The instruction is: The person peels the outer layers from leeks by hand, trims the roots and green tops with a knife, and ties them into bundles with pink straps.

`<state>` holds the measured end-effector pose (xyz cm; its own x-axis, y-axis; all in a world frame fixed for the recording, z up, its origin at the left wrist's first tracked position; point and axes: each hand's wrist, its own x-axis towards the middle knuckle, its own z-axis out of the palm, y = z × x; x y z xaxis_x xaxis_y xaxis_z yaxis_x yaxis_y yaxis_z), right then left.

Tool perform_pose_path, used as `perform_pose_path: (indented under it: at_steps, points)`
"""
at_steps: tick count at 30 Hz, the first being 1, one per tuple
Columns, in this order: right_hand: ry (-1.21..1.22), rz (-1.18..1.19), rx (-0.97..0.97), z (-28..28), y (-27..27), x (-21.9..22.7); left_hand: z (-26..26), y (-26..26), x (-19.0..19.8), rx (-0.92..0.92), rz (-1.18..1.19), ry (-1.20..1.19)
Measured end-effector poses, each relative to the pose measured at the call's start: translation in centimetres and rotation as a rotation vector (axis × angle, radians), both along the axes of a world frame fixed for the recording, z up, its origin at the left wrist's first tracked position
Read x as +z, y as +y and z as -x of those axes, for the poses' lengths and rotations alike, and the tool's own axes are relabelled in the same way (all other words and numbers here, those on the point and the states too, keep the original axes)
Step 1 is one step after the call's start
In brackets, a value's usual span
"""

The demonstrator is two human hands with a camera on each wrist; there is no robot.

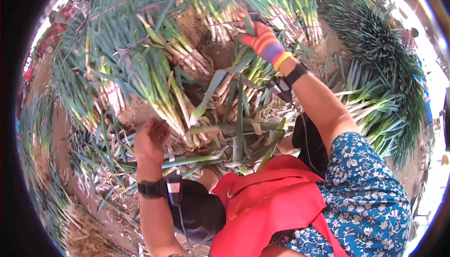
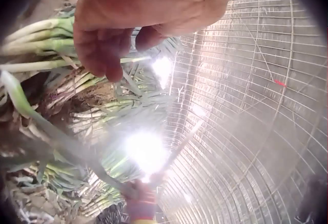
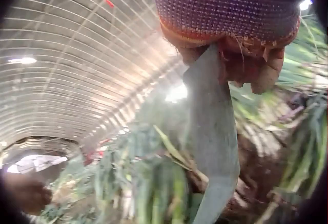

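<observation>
My right hand (image 1: 266, 44), in a striped glove with bare fingertips, grips a long green onion leaf (image 3: 212, 126). The leaf hangs down from the fingers and bends partway; in the left wrist view the leaf (image 2: 59, 134) stretches from the glove toward a paler, thicker end. Bare and holding nothing, my left hand (image 1: 151, 140) hovers with loosely curled fingers beside the white stem ends of a green onion bundle (image 1: 161, 88). Beneath both hands lie loose leaves and stalks (image 1: 239, 130), one of them blurred.
Tied green onion bundles (image 1: 183, 53) cover the ground ahead, some with pink ties. More onions (image 1: 375, 102) lie at the right, beside a dense dark-green pile (image 1: 370, 32). Dry peelings (image 1: 112, 182) litter the ground at the left. A red apron (image 1: 272, 201) covers the lap.
</observation>
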<state>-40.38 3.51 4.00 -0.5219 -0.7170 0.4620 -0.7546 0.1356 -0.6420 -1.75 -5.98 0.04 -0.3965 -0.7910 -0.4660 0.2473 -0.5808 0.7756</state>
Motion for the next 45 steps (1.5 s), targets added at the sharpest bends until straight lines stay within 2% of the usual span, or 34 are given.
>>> perform_pose_path:
  at_steps: [2,4,6,8,10,13,16,17,18,19,20,21,23,24,25,28,31,32,33,34,36,38,39,40,41,43,44,45]
  points:
    - [-0.213,-0.149,-0.206,4.7,2.5,-5.5,2.2,1.4,0.0,-0.028,-0.092,-0.004]
    - [-0.244,-0.161,-0.323,8.5,5.0,-12.0,5.3,3.7,0.3,-0.132,-0.08,-0.018]
    - [-0.246,-0.264,-0.553,9.4,7.3,-16.6,7.1,5.6,0.7,-0.32,0.044,-0.054]
    - [-0.392,-0.265,-0.63,11.0,9.0,-22.1,9.4,6.5,1.3,-0.322,-0.038,-0.145]
    - [-0.479,-0.323,-0.679,8.4,9.8,-19.2,11.2,6.7,0.7,-0.354,-0.017,-0.2]
    - [-0.504,-0.22,-0.763,12.4,10.4,-28.1,14.2,6.9,0.6,-0.415,-0.064,-0.29]
    - [-0.465,-0.23,-0.773,15.6,8.4,-27.4,15.9,5.9,-1.6,-0.493,-0.051,-0.33]
    - [-0.407,-0.269,-0.73,17.7,7.9,-27.9,16.6,5.6,-2.1,-0.52,-0.078,-0.358]
    - [-0.244,-0.257,-0.722,19.9,7.0,-28.9,17.1,5.2,-2.6,-0.545,-0.104,-0.388]
    - [-0.407,-0.384,-0.721,22.5,5.9,-27.8,17.9,4.6,-3.4,-0.56,-0.166,-0.424]
    - [-0.153,-0.39,-0.699,24.0,4.6,-27.1,18.7,4.1,-4.3,-0.563,-0.176,-0.444]
    - [-0.256,-0.412,-0.75,26.5,3.7,-28.4,19.5,3.8,-5.2,-0.631,-0.182,-0.52]
    - [-0.193,-0.487,-0.674,29.9,2.0,-27.5,19.8,3.8,-8.4,-0.751,-0.173,-0.649]
    - [-0.177,-0.544,-0.635,31.4,1.3,-27.6,22.2,3.3,-7.9,-0.841,-0.2,-0.703]
    - [-0.188,-0.571,-0.586,33.4,0.7,-28.1,23.6,2.9,-9.4,-0.909,-0.038,-0.743]
    - [-0.108,-0.584,-0.538,36.7,-0.6,-28.6,30.1,1.5,-12.7,-0.829,0.036,-0.627]
    - [0.007,-0.659,-0.51,39.7,-1.0,-30.5,33.5,1.5,-20.5,-0.682,0.124,-0.469]
    - [0.036,-0.651,-0.492,40.7,-1.2,-31.4,34.9,1.6,-21.7,-0.675,0.111,-0.474]
    - [0.011,-0.732,-0.471,41.8,-1.5,-32.1,36.1,1.8,-22.8,-0.641,-0.011,-0.376]
    - [0.007,-0.742,-0.46,43.4,-2.0,-33.5,36.9,2.1,-23.7,-0.6,-0.132,-0.279]
    - [0.35,-0.964,-0.168,45.8,-3.0,-36.0,38.3,2.4,-23.3,-0.57,-0.231,-0.251]
    - [0.339,-1.202,-0.117,45.5,-3.1,-34.2,38.4,2.8,-23.2,-0.541,-0.323,-0.216]
    - [0.334,-1.318,-0.081,45.2,-3.2,-33.1,38.4,3.0,-23.4,-0.435,-0.344,-0.238]
    - [0.429,-1.403,0.004,44.6,-2.3,-32.8,38.5,3.3,-23.6,-0.333,-0.365,-0.251]
    - [0.529,-1.417,0.058,43.7,-1.5,-33.0,38.2,2.9,-24.4,-0.319,-0.401,-0.263]
    - [0.607,-1.306,0.017,42.7,-0.1,-33.0,37.8,3.0,-25.2,-0.28,-0.344,-0.282]
    - [0.428,-1.186,-0.11,41.6,0.0,-32.2,38.0,2.9,-25.3,-0.24,-0.286,-0.31]
    - [0.259,-1.031,-0.223,40.5,0.1,-31.4,38.2,2.8,-24.5,-0.332,-0.306,-0.337]
